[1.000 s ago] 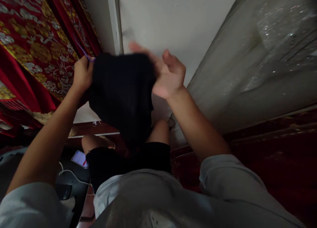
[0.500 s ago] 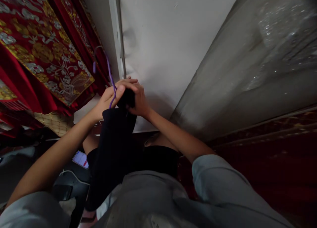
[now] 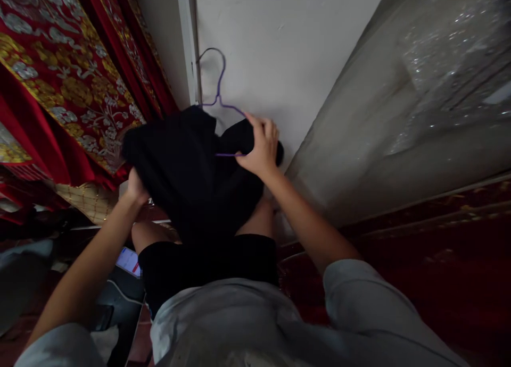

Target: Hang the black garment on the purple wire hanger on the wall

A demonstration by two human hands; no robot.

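A black garment point(image 3: 191, 170) hangs in front of me on a thin purple hanger point(image 3: 219, 88), whose hook points up against the white wall. My right hand point(image 3: 260, 146) is closed on the hanger's right arm and the cloth over it. My left hand point(image 3: 134, 189) is under the garment's left edge, gripping it; most of its fingers are hidden by the cloth. Below, my bare knees and black shorts point(image 3: 207, 263) show.
A red and gold patterned curtain point(image 3: 59, 74) hangs at the left. A white door frame point(image 3: 187, 42) stands behind the hanger. A grey slab wrapped in glittering film point(image 3: 419, 106) leans at the right. A lit phone point(image 3: 128, 260) with a white cable lies at lower left.
The hands were together at the hanger's neck; now they are apart. The right hand has moved to the hanger's right arm, the left to the garment's left edge, and the garment is spread wider.
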